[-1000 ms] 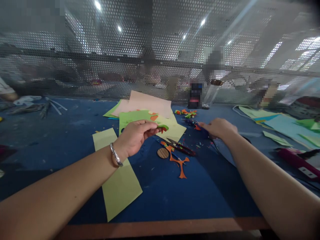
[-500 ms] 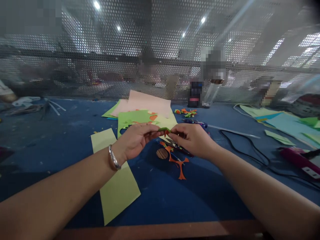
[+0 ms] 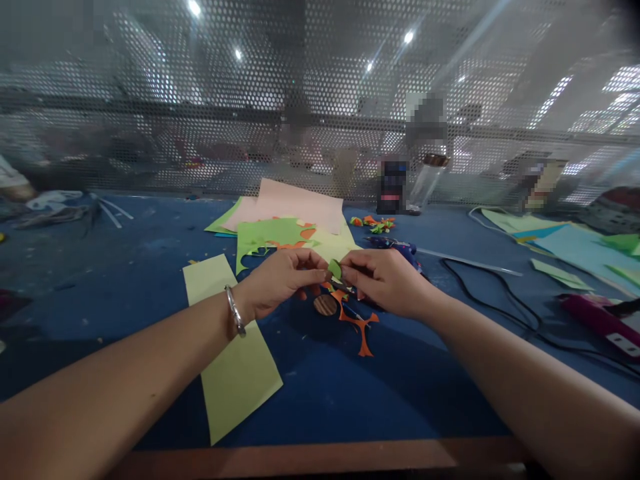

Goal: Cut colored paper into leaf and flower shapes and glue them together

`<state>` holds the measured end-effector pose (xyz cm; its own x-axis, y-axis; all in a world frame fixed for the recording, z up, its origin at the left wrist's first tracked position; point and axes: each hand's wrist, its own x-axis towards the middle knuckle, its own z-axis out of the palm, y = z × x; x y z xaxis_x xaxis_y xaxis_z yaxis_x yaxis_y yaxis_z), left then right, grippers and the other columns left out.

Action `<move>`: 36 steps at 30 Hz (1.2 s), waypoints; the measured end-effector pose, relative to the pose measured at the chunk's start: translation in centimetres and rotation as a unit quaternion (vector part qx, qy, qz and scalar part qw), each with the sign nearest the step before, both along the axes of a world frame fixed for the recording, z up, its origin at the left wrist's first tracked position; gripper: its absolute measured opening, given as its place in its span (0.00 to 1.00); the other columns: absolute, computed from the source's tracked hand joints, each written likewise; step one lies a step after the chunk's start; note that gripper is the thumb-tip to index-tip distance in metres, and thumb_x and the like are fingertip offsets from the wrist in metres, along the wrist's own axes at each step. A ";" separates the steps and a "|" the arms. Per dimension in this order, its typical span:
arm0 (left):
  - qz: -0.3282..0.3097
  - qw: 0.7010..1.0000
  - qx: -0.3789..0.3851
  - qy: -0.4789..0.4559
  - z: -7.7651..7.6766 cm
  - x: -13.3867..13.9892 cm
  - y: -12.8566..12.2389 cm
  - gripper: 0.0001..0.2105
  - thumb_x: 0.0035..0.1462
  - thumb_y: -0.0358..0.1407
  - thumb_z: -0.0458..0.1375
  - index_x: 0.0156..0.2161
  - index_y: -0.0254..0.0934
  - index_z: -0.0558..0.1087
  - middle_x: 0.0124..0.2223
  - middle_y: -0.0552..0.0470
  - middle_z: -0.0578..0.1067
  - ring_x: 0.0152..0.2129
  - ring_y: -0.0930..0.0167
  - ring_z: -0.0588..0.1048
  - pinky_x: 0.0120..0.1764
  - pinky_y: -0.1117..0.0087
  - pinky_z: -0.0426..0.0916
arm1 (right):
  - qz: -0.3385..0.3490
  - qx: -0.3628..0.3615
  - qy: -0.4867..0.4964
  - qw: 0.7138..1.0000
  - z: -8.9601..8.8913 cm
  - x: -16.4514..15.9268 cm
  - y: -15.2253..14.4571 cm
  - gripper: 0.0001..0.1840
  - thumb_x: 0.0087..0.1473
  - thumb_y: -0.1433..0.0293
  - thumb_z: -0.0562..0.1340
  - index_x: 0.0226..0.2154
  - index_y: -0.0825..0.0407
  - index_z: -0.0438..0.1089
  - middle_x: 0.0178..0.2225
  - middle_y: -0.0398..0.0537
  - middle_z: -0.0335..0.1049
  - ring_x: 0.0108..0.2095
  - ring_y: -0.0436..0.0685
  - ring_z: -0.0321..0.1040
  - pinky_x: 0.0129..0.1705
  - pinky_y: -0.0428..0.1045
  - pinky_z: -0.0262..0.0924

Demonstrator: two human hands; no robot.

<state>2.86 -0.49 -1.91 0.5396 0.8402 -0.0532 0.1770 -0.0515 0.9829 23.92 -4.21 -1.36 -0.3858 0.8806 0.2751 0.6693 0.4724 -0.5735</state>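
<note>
My left hand [image 3: 285,280] and my right hand [image 3: 383,277] meet above the middle of the table, fingertips closed on a small piece of green paper [image 3: 335,269]. The piece stands between them, and the fingers hide part of it. Just below lies a round wood-grained disc [image 3: 325,305], with a cut scrap of orange paper [image 3: 363,327] on its right. Dark-handled scissors seem to lie partly under my right hand, mostly covered. Behind my left hand is a green sheet [image 3: 275,231] with pieces cut out of it.
A pale yellow-green strip [image 3: 240,393] lies under my left forearm. Pink sheets [image 3: 300,203] are stacked behind, near small orange and green paper pieces [image 3: 380,225]. A dark blue glue gun [image 3: 400,248], black cable [image 3: 475,303] and magenta power strip [image 3: 595,320] lie to the right.
The green paper has been turned so that its flat face shows, and the orange seen under it is no longer visible. My left fingers have shifted their pinch lower.
</note>
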 end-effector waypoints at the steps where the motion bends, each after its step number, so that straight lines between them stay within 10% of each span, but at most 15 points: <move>1: -0.001 1.000 0.007 0.004 0.0 0.0 0.0 0.07 0.54 0.35 0.65 0.34 0.35 0.72 0.29 0.57 0.72 0.22 0.78 0.69 0.24 0.75 0.60 | 0.005 -0.010 0.007 1.000 0.0 0.0 0.0 0.11 0.63 0.68 0.56 0.32 0.53 0.71 0.24 0.41 0.68 0.22 0.47 0.64 0.26 0.44 0.53; 36: 0.011 0.985 0.136 0.110 0.1 0.2 -0.7 0.09 0.55 0.41 0.62 0.33 0.37 0.74 0.30 0.53 0.75 0.26 0.72 0.73 0.26 0.74 0.61 | 0.012 -0.078 0.019 0.997 0.0 -0.2 0.0 0.12 0.62 0.65 0.57 0.33 0.53 0.72 0.25 0.42 0.70 0.23 0.49 0.68 0.26 0.44 0.57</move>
<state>3.06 -1.22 -1.80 0.5220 0.8507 0.0622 0.3878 -0.3017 0.8710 23.75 -4.20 -1.39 -0.3987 0.9045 0.1513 0.6348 0.3912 -0.6663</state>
